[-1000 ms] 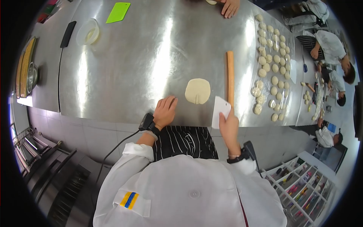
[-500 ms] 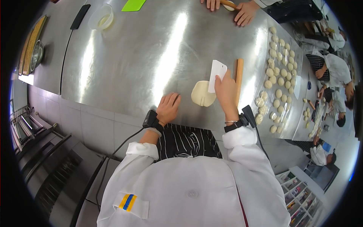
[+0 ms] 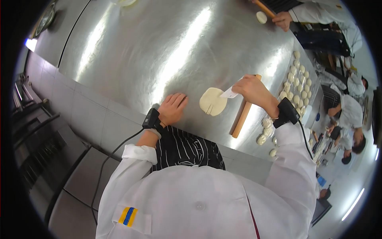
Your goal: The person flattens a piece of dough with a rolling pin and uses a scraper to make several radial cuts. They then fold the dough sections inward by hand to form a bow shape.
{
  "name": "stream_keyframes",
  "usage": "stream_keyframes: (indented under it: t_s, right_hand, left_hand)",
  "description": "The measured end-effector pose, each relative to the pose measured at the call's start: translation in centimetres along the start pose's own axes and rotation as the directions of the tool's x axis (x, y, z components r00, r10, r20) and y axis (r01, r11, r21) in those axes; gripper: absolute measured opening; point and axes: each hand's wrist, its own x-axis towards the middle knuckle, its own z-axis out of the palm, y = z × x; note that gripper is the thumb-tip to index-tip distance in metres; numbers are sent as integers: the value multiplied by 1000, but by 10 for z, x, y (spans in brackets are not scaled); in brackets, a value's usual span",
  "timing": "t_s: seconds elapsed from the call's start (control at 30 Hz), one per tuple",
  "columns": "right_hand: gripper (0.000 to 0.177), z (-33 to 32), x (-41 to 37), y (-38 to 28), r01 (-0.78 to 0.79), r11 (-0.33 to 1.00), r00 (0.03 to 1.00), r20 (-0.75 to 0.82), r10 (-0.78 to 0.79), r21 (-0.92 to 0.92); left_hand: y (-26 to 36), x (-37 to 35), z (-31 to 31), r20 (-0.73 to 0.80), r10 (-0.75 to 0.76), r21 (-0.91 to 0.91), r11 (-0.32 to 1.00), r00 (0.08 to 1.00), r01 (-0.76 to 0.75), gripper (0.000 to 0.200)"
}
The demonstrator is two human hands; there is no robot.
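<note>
A flat round of pale dough lies on the steel table, with two short slits running in from its near edge. My right hand is closed on a white dough scraper, whose tilted corner meets the dough's right side. Resting on the tabletop left of the dough, apart from it, is my left hand; its fingers are loosely bent and hold nothing. A wooden rolling pin lies at a slant to the right of the dough, its upper part passing behind my right hand.
Many dough balls sit under clear film along the table's right side. At the far edge a co-worker's hand holds another rolling pin near a small dough piece. A metal bowl stands far left.
The scraper has gone from standing over the dough's right part to a low slant at its right side, my right hand turning with it. The whole view has shifted and tilted.
</note>
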Motion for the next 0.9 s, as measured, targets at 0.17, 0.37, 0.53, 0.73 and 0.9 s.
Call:
stream_keyframes:
  t_s: [0.17, 0.37, 0.53, 0.73, 0.9]
  right_hand:
    - [16, -10, 25, 15, 160, 987, 982, 105, -157, -23]
    - [13, 4, 41, 17, 336, 942, 940, 50, -336, 19]
    - [13, 9, 48, 19, 351, 936, 927, 134, -349, 9]
    - [8, 23, 54, 15, 362, 932, 931, 45, -361, 5]
    - [9, 32, 53, 9, 353, 932, 935, 52, -350, -78]
  left_hand:
    - [-7, -8, -3, -21, -28, 19, 999, 999, 28, 40]
    - [-13, -17, 0, 15, -31, 4, 1000, 999, 31, 45]
    - [-14, -17, -6, 26, -39, 19, 999, 999, 38, 44]
    - [-16, -16, -7, 27, -36, 25, 999, 999, 36, 45]
    - [-14, -14, -11, 30, -31, 35, 999, 999, 30, 45]
